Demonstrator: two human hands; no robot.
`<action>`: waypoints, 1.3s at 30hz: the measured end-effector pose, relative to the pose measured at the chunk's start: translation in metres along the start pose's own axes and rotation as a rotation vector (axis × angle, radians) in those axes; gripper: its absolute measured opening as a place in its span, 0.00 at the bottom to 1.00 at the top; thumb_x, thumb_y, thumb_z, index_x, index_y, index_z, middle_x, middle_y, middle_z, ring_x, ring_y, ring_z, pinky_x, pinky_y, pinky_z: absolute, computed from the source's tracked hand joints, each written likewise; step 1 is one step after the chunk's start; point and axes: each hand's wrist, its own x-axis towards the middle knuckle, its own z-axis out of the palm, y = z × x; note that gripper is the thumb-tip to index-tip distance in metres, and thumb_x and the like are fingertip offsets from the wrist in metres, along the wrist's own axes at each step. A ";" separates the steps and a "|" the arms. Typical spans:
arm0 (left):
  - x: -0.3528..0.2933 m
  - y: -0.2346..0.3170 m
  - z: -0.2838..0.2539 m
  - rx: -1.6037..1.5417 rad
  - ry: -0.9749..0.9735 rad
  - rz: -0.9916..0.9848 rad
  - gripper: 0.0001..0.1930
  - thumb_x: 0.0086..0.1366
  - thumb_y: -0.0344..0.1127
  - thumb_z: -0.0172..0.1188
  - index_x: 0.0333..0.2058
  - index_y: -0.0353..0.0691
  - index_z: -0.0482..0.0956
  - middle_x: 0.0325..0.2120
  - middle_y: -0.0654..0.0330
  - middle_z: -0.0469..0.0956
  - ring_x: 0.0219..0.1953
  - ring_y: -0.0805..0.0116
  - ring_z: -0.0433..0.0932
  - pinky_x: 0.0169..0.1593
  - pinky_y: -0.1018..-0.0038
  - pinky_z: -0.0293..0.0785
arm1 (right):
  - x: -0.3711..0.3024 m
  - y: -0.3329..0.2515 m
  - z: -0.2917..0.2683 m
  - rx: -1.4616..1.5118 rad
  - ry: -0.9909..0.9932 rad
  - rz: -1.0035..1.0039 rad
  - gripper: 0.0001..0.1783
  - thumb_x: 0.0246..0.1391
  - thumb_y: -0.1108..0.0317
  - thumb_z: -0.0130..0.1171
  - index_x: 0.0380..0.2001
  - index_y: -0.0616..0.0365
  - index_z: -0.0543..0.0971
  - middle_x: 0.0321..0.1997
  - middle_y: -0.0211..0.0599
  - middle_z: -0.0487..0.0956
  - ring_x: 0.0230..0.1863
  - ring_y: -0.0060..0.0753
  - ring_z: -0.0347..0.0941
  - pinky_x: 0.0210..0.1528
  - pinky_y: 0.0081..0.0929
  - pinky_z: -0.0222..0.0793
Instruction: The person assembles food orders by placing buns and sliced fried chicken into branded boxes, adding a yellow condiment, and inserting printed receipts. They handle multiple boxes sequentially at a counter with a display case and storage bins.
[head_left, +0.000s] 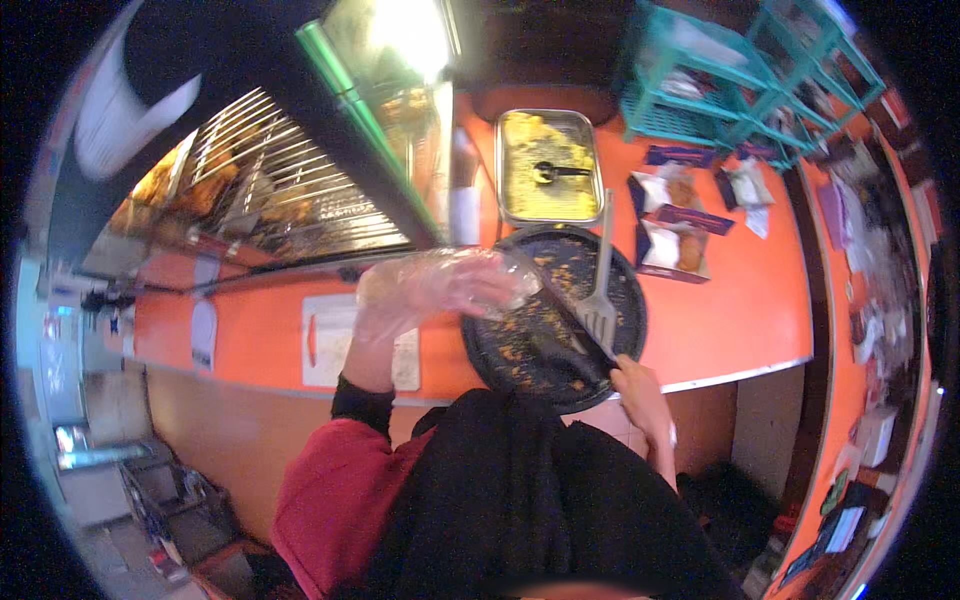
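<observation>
My left hand [440, 290], in a clear plastic glove, is held over the left side of a round dark pan [480, 355]. Its fingers are stretched toward the far end of a long, narrow dark utensil [572, 318], knife-like in shape. Whether they touch it I cannot tell. Bare and closed, my right hand [643, 398] grips the utensil's near end at the pan's right front edge. Orange-brown crumbs are scattered over the pan. A slotted metal turner [598, 318] lies in it, handle pointing away from me.
Behind the pan stands a metal tray [501, 215] of yellow food with a black-handled utensil [560, 173]. Open boxes [672, 272] with fried pieces and white packets sit right, below teal baskets [690, 90]. A white cutting board [335, 345] and lit food cabinet [290, 190] are left.
</observation>
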 end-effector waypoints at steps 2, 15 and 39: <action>-0.063 0.026 -0.006 0.168 -0.107 0.086 0.39 0.52 0.51 0.56 0.58 0.36 0.55 0.57 0.39 0.55 0.58 0.39 0.55 0.53 0.52 0.61 | 0.032 -0.041 0.063 0.017 -0.230 -0.191 0.15 0.50 0.65 0.43 0.37 0.63 0.71 0.35 0.54 0.73 0.39 0.56 0.68 0.42 0.44 0.64; -0.203 0.031 -0.100 0.520 1.001 0.376 0.25 0.58 0.43 0.55 0.52 0.40 0.66 0.47 0.57 0.70 0.51 0.66 0.68 0.52 0.71 0.64 | 0.096 -0.145 0.332 -0.540 -0.065 -0.501 0.22 0.38 0.61 0.62 0.40 0.51 0.72 0.36 0.43 0.68 0.37 0.44 0.66 0.35 0.38 0.63; -0.023 0.099 -0.293 1.924 0.924 -0.368 0.23 0.56 0.50 0.55 0.47 0.44 0.71 0.45 0.55 0.71 0.48 0.62 0.70 0.51 0.68 0.65 | -0.011 -0.092 0.228 -0.086 0.180 0.035 0.08 0.48 0.67 0.55 0.28 0.60 0.76 0.28 0.48 0.75 0.31 0.51 0.72 0.32 0.37 0.67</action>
